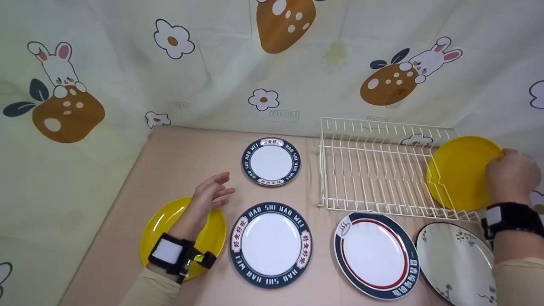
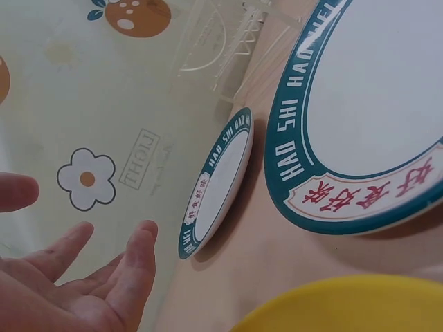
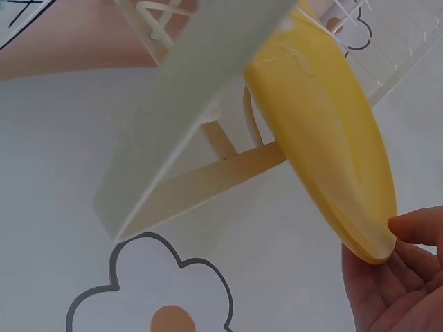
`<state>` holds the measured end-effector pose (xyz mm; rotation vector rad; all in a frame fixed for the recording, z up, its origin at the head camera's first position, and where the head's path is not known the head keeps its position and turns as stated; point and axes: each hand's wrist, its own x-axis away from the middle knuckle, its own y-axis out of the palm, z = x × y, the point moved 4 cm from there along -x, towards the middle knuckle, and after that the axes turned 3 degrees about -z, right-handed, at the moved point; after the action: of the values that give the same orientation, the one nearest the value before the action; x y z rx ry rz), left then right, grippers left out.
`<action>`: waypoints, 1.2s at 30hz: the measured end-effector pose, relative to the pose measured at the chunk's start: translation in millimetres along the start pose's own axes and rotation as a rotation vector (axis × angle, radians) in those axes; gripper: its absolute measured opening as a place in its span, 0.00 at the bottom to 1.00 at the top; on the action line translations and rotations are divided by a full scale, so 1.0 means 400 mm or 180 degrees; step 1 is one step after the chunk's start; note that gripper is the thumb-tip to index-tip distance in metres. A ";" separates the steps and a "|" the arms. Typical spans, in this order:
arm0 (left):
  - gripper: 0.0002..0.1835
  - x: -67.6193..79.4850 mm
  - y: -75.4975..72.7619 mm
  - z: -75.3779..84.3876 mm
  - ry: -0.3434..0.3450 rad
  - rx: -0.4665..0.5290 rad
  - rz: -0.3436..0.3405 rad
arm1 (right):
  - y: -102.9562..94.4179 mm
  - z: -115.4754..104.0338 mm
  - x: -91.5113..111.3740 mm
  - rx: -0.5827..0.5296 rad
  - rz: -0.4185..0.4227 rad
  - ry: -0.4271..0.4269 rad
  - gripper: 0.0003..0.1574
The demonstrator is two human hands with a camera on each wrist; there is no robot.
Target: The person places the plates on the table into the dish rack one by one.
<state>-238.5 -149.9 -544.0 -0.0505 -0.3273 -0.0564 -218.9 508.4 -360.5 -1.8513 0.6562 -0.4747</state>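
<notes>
At the right end of the white wire dish rack (image 1: pixel 374 178), my right hand (image 1: pixel 512 174) grips the edge of a yellow plate (image 1: pixel 459 174), which stands tilted among the wires. The right wrist view shows thumb and fingers pinching the rim of this yellow plate (image 3: pixel 332 152). My left hand (image 1: pixel 208 195) hovers with relaxed fingers over a second yellow plate (image 1: pixel 159 229) lying on the table, and holds nothing. To its right lie a small blue-rimmed plate (image 1: pixel 272 161) and a larger blue-rimmed plate (image 1: pixel 271 245).
In front of the rack lie a white plate with a red ring (image 1: pixel 376 255) and a pale plate with a floral pattern (image 1: pixel 457 263). A printed curtain (image 1: pixel 221 76) hangs behind and beside the pink-covered table (image 1: pixel 178 157).
</notes>
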 end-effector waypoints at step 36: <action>0.30 0.162 -0.029 0.137 0.0216 -0.1026 0.0032 | 0.010 0.028 0.031 -0.0479 -0.0039 -0.0242 0.39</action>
<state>-195.3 -161.2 -470.8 -0.3690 -0.2475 -0.1004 -203.6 507.4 -367.9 -2.0059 0.6442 -0.3692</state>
